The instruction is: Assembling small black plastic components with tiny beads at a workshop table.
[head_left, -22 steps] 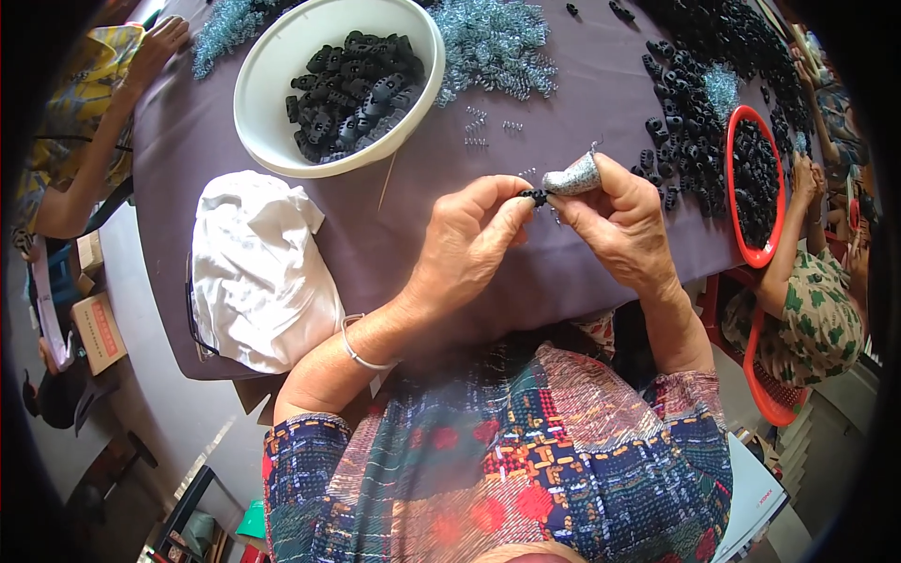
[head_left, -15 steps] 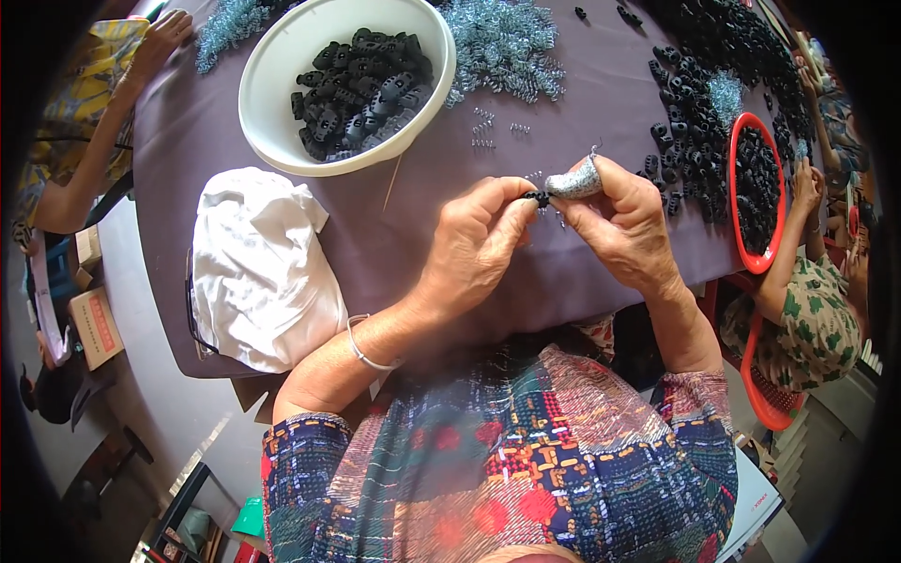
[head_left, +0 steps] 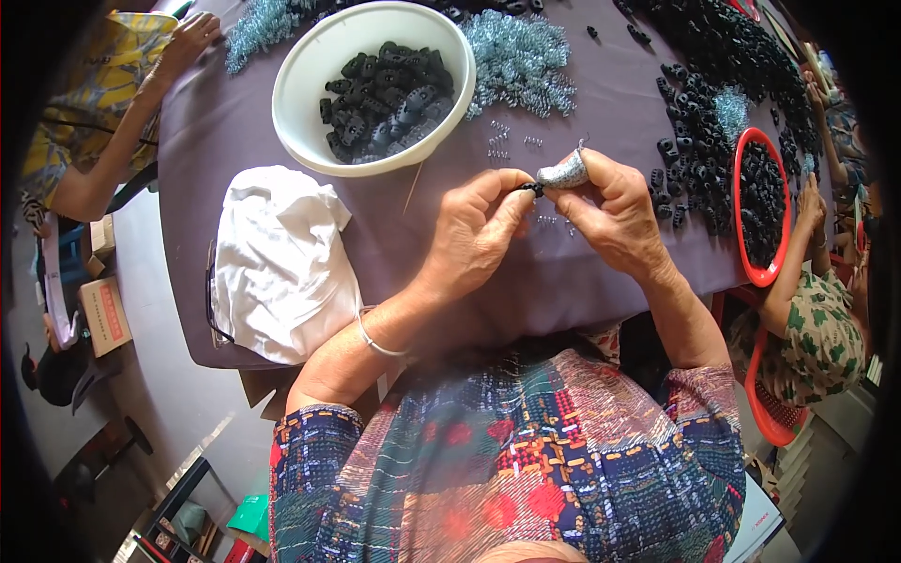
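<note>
A small black part point(head_left: 532, 189) sits pinched between left hand point(head_left: 474, 228) and right hand point(head_left: 615, 214).

Passage between white cloth point(head_left: 282, 267) and left hand point(head_left: 477, 230)

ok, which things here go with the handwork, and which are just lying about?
Likely part of it:
small black part between left hand and right hand
grey finger cover
spring pile
white bowl of black pieces

Apparently just lying about:
white cloth
cardboard box

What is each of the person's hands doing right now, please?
Left hand: closed, pinching a small black part.
Right hand: closed at that part's right end, wearing a speckled grey finger cover.
</note>
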A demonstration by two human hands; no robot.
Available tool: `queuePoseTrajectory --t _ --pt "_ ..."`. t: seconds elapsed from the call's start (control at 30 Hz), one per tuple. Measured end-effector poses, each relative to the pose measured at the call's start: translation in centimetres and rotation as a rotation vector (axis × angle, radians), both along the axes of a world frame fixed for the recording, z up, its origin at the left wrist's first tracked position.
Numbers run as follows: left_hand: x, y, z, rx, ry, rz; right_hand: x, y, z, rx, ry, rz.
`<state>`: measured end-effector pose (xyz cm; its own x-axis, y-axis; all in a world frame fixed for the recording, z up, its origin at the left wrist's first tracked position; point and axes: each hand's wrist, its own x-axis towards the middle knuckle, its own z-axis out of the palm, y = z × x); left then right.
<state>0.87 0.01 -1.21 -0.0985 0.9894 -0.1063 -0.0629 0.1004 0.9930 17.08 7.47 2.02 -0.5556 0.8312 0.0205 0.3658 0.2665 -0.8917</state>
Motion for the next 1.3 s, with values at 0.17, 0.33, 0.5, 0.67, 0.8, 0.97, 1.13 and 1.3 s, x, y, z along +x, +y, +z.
queuePoseTrajectory --t 0.17,0.33,0.5,0.67,0.8,0.97,1.13,1.3 --pt "-0.5 0.3 0.3 -0.045 -0.146 -0.023 0.3 -0.7 0.3 0.073 0.017 0.013" --pt "-0.7 0.5 0.6 -0.084 -0.327 -0.039 0.3 -2.3 -0.7 0.122 0.081 -0.188" --pt "-1.0 0.6 0.3 -0.077 -0.390 -0.049 -0.2 -2.8 -0.9 0.410 0.072 -0.196" --pt "-1.2 0.5 0.0 -0.212 -0.623 -0.092 -0.8 -3.7 -1.4 0.583 -0.030 -0.149" --pt "-1.2 0.5 0.5 -0.243 -0.622 -0.115 -0.9 -4.1 -1.8 0.652 -0.110 -0.190" --pt "-1.2 0.3 0.3 -0.295 -0.630 -0.153 -1.1 -4.3 -1.9 0.673 -0.210 -0.219" --pt "-1.2 0.3 0.3 -0.286 -0.618 -0.141 -1.1 -3.9 -2.1 0.768 -0.251 -0.186" --pt "-0.9 0.1 0.5 -0.230 -0.518 -0.121 -0.5 -3.6 -2.2 0.740 -0.201 -0.095"
